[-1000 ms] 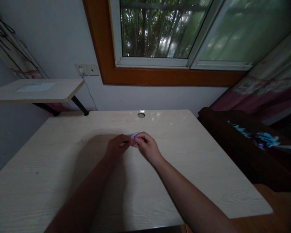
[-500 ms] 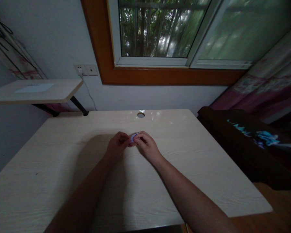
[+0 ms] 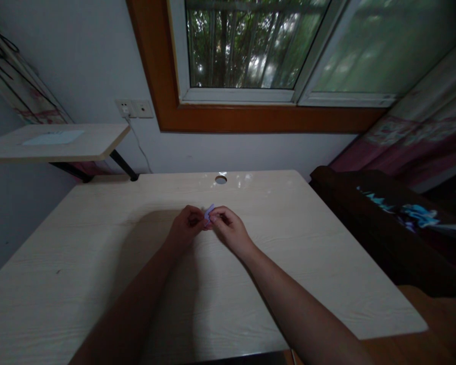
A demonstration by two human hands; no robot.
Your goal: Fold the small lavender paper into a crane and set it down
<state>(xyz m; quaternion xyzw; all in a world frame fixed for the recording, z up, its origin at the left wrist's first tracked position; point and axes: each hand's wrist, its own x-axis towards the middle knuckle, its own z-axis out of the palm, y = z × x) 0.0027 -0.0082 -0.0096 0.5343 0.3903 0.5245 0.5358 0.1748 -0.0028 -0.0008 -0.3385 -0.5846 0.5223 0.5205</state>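
Between my hands, over the middle of the pale wood-grain desk [image 3: 247,294], is a small strip of light purple material [image 3: 209,210], perhaps paper or ribbon; its exact kind is too small to tell. One end of it sticks up and away from me. My left hand [image 3: 185,225] pinches it from the left with thumb and forefinger. From the other side, the fingertips of my right hand [image 3: 230,225] are closed on it too. The fingers hide most of its lower part.
A raised shelf [image 3: 106,144] on black legs stands at the back left with a paper sheet [image 3: 55,137] on it. Near the desk's back edge is a round cable hole [image 3: 221,180]. To the right, a dark surface holds crumpled blue pieces [image 3: 420,215].
The purple strip's free end, which curved over toward my right fingers, now stands up straighter between the hands. My right fingers have shifted slightly; both arms stay put.
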